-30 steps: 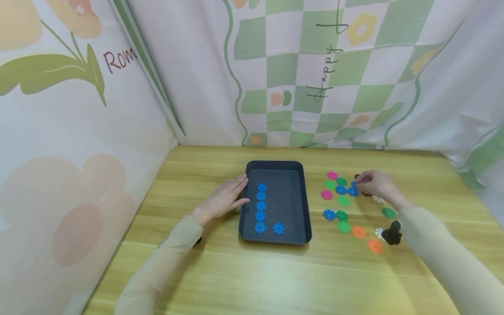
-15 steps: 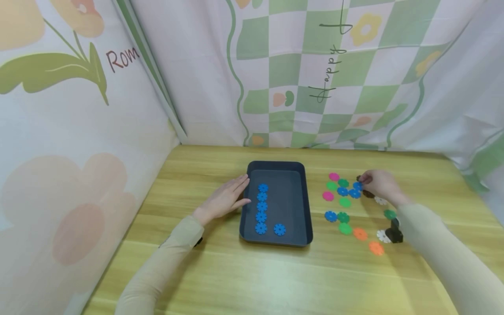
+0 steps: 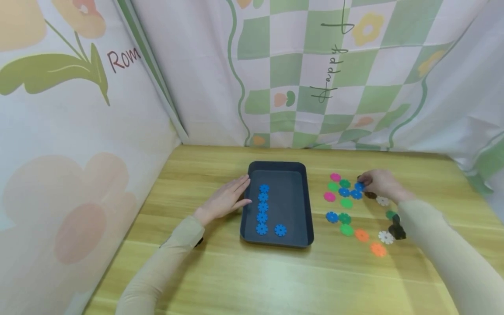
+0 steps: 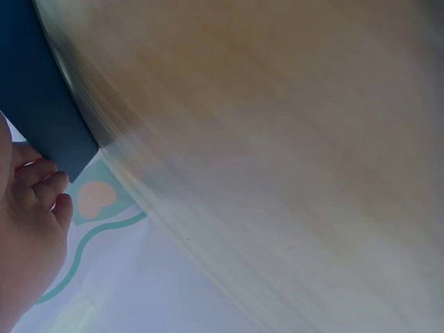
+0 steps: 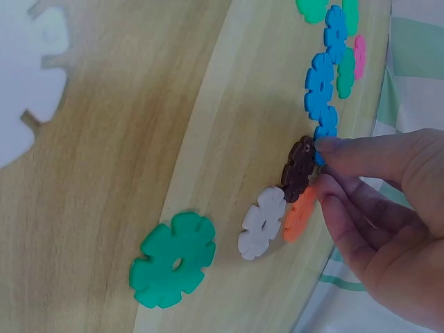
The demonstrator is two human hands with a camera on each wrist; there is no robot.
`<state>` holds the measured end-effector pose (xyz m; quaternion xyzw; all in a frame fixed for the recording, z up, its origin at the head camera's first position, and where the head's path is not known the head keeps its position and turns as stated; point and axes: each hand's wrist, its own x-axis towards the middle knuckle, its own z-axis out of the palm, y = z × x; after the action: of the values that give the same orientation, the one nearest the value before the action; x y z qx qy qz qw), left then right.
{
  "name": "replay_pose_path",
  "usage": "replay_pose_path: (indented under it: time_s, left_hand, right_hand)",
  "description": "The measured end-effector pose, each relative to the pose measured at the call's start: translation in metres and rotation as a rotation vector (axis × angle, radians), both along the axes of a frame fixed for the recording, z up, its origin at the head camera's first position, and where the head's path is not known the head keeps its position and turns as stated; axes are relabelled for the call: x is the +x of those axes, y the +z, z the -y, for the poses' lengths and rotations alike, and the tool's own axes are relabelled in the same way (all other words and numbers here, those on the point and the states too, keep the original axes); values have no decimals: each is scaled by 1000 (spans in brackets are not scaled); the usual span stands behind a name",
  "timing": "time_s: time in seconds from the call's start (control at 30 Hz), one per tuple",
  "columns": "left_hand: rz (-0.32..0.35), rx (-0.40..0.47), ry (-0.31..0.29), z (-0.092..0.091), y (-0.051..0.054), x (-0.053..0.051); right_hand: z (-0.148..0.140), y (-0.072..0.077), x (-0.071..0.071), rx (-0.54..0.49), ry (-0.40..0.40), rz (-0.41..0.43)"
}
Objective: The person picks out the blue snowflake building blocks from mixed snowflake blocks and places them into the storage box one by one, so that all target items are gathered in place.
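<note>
My right hand (image 3: 381,183) has thumb and fingertips at a small blue snowflake disc (image 3: 359,186), a notched plastic piece, and pinches its edge. In the right wrist view the thumb covers part of this disc (image 5: 326,126), and a brown disc (image 5: 299,168) lies right by the fingertips. My left hand (image 3: 225,197) rests against the left wall of a dark grey tray (image 3: 289,205), its fingers extended along the rim. Inside the tray, several blue discs (image 3: 262,207) form a column on the left. A single blue disc (image 3: 280,230) lies apart, near the front.
Loose snowflake discs in pink (image 3: 329,197), green (image 3: 347,229), orange (image 3: 378,250) and white (image 3: 386,237) are spread on the wooden table (image 3: 275,280) right of the tray. A patterned curtain (image 3: 311,70) hangs behind the table, and another covers the left side.
One second ago the blue disc at my right fingertips stood tilted; now it lies flatter, with the fingers still at it. My left hand has stayed at the tray. The head view has shifted slightly.
</note>
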<state>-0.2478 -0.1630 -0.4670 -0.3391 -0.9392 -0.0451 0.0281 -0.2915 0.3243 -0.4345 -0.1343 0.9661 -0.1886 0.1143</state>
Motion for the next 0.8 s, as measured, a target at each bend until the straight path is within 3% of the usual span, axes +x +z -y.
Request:
replay_pose_path:
  time_s: [0.47,0.8]
  left_hand:
    - [7,-7,6,1,2,1]
    - [20,-14,17,0,1,1]
  right_hand:
    - [-1,0,1,5,13,-25]
    - [-4,3,1,9,-12,49]
